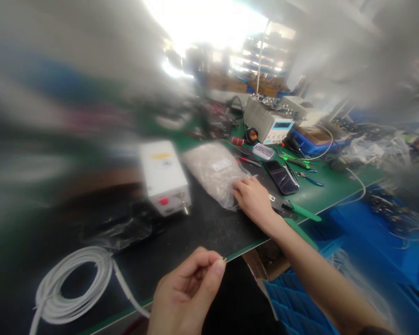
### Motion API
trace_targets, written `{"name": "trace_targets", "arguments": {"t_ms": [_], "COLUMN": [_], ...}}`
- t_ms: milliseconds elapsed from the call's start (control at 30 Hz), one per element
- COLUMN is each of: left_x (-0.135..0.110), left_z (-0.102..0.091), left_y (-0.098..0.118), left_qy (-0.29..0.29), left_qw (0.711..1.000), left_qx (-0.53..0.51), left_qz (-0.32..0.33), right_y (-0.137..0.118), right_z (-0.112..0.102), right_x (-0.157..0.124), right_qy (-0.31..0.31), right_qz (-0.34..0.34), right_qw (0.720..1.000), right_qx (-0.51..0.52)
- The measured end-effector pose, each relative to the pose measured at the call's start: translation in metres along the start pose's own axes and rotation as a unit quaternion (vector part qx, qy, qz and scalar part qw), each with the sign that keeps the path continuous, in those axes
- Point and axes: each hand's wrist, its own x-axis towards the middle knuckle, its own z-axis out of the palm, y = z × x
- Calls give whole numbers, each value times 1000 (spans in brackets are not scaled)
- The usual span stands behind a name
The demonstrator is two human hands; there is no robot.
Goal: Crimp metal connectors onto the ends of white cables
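Note:
My left hand (192, 291) is at the front edge of the bench, thumb and forefinger pinched together. A tiny dark and brass-coloured tip (224, 258) sticks out between them; the rest of it is hidden by the fingers. My right hand (253, 197) reaches across the bench, its fingers curled on the near right corner of a clear plastic bag (211, 170) with a white label. The bag's contents are too blurred to make out. A coil of white cable (75, 284) lies at the left, and its free length runs behind my left hand.
A white box with a red button (164, 179) stands left of the bag. Right of my right hand lie green-handled pliers (303, 211), a black phone (281, 177) and blue-handled cutters (310, 178). A power supply (270, 123) stands behind; blue crates (300, 302) sit below the edge.

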Motion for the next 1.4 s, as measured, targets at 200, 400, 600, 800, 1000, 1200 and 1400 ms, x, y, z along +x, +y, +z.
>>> {"name": "trace_targets", "arguments": {"t_ms": [200, 400, 600, 800, 1000, 1200, 1400], "left_x": [-1, 1, -5, -5, -6, -11, -14], "left_z": [1, -4, -5, -6, -4, -3, -3], "left_y": [1, -2, 0, -1, 0, 1, 4], "left_qy": [-26, -53, -64, -67, -80, -88, -92], "left_qw": [999, 997, 997, 996, 993, 989, 986], "left_qx": [12, 42, 40, 58, 69, 109, 121], "left_qz": [26, 30, 24, 27, 44, 44, 64], "right_y": [5, 10, -7, -33, -56, -58, -56], "right_z": [4, -3, -15, -33, -42, -47, -47], "right_x": [1, -19, -69, -111, -130, -139, -148], "right_qy": [12, 57, 131, -41, -108, -86, -62], "right_qz": [44, 74, 144, 272, 225, 225, 174], "right_qw": [998, 990, 947, 648, 505, 562, 647], "right_qx": [31, 106, 254, 711, 826, 792, 740]}}
